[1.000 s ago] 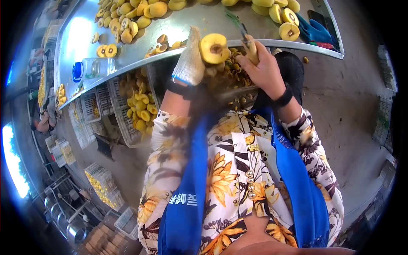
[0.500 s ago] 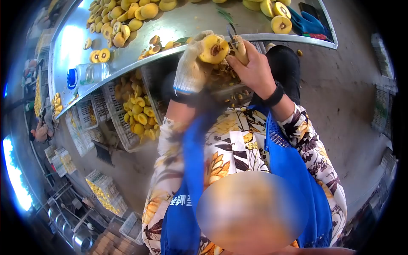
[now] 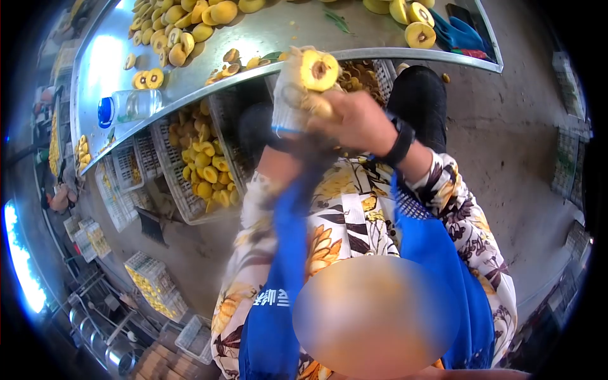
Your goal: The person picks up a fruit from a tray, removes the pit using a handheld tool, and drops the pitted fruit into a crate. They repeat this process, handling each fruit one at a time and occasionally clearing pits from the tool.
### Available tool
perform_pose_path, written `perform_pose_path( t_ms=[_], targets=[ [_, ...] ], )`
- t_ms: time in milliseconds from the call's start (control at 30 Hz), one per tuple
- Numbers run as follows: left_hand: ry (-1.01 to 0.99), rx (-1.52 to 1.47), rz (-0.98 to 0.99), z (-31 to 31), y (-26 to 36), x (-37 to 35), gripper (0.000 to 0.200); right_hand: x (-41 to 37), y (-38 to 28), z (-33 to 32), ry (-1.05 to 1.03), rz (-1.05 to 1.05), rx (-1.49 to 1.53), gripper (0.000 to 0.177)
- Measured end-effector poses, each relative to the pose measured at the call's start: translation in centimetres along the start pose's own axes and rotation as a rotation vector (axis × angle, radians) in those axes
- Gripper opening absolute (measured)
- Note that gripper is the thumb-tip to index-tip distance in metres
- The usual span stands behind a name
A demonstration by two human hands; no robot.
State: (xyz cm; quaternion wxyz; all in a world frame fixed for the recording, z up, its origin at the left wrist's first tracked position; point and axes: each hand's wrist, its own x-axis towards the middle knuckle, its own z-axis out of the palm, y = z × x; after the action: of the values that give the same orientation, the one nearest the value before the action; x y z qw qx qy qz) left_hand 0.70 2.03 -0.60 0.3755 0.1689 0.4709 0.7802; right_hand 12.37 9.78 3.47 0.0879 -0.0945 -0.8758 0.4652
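A cut peach half (image 3: 318,71), its brown pit hollow facing up, rests in my left hand (image 3: 291,98), which wears a pale knit glove. The gloved fingers are closed around the fruit from behind. Just below it, my bare right hand (image 3: 361,123) grips a wooden-handled knife (image 3: 318,106) whose handle crosses in front of the glove. The knife's blade cannot be made out, and motion blurs this hand. Under the table edge, a crate of pits and scraps (image 3: 383,75) shows partly behind my hands.
The metal table (image 3: 266,38) holds a pile of peaches (image 3: 171,22), several cut halves (image 3: 420,35), a blue-capped bottle (image 3: 136,106) and a blue glove (image 3: 457,33). Peach halves fill a crate (image 3: 209,168) below left. Stacked crates (image 3: 155,285) stand on the floor.
My right hand has swung left and down with the knife, from the peach half's right side to below it. The peach half has turned slightly in my left hand and its cut face is clearer.
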Motion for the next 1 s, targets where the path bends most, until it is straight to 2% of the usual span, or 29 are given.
perform_pose_path(
  t_ms=[33,133,167,267,467,700,767,867,900,1000],
  targets=[
    [0.174,-0.371,-0.253,0.6,0.8,0.0,0.036,-0.1,-0.4,0.2,0.023,0.067,0.008,0.03],
    [0.371,-0.223,-0.161,1.0,2.0,-0.1,0.04,-0.5,-0.8,0.6,0.092,0.268,0.029,0.036],
    [0.31,-0.276,-0.129,0.8,1.9,-0.2,0.046,-0.4,0.3,0.8,0.104,0.269,-0.005,0.037],
    [0.309,-0.297,-0.053,0.8,1.1,-0.2,0.046,-0.1,1.1,1.4,0.188,0.291,-0.025,0.035],
    [0.281,-0.23,-0.025,1.8,0.7,-0.7,0.045,-0.4,1.5,1.9,0.209,0.234,-0.064,0.032],
    [0.276,-0.097,0.076,1.7,-0.5,-0.7,0.042,-0.4,0.1,1.7,0.163,0.287,-0.049,0.027],
    [0.2,-0.146,0.008,0.3,-1.0,-0.3,0.042,-0.5,0.2,1.7,0.093,0.348,-0.023,0.025],
    [0.099,-0.176,-0.129,-0.7,0.5,-0.1,0.038,-0.6,0.4,1.7,0.016,0.33,-0.054,0.025],
    [0.067,-0.18,-0.182,-0.6,0.9,-0.1,0.036,-0.7,0.6,1.8,0.032,0.318,-0.029,0.025],
    [0.086,-0.234,-0.183,-0.3,1.0,0.6,0.037,-0.7,1.2,2.3,0.082,0.301,0.091,0.026]
  ],
)
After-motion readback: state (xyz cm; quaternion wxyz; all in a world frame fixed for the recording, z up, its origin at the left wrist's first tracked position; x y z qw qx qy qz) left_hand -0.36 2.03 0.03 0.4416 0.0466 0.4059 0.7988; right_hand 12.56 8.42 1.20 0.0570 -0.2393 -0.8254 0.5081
